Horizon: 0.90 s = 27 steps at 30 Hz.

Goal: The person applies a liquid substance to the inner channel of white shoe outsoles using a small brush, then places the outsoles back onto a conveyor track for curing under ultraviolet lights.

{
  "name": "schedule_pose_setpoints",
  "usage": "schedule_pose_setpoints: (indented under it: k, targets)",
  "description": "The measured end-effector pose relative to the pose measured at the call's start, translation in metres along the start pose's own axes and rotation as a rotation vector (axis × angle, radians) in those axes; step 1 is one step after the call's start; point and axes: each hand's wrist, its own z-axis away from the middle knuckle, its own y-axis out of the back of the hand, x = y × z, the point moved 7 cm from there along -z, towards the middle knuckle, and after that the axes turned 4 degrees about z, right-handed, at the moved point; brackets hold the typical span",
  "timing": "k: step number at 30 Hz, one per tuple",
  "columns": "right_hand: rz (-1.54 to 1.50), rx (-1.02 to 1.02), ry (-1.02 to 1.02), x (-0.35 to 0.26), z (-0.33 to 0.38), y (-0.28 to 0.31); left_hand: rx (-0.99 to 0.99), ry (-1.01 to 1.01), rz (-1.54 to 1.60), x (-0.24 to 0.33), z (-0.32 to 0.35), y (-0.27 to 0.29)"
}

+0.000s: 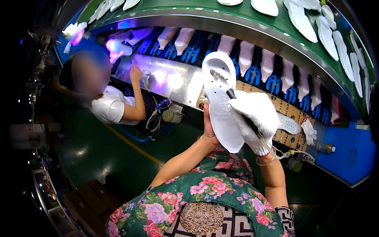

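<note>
My bare left hand grips a white shoe sole by its left edge, the thumb along the side and the other fingers hidden underneath. The sole is held up at an angle over my lap, its inner face with small holes toward me. In a white knitted glove, my right hand is closed around a slim brush with a dark handle. The brush's tip lies over the upper part of the sole; whether it touches, I cannot tell. A thin tube or cord hangs by my right wrist.
Pinkish-white shoe forms line blue racks behind the bench. White soles lie on a green conveyor above. Cardboard bears another sole and a glove, near a small bottle. A co-worker sits at left.
</note>
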Motion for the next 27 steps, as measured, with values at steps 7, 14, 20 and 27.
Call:
schedule_pose_setpoints:
  k: [7,14,20,27]
  targets:
    - [0.146,-0.029,0.038,-0.003,0.012,-0.002,0.006,0.096,-0.056,-0.019,0.004,0.024]
    - [-0.241,0.133,-0.302,0.016,0.012,-0.001,0.022,0.009,-0.11,-0.004,0.0,0.019]
    - [-0.067,0.0,-0.031,-0.005,0.013,-0.019,0.084,0.008,-0.199,0.007,-0.007,0.019]
    - [-0.199,0.184,-0.29,0.029,0.02,-0.017,-0.007,-0.073,-0.149,0.026,-0.013,0.008]
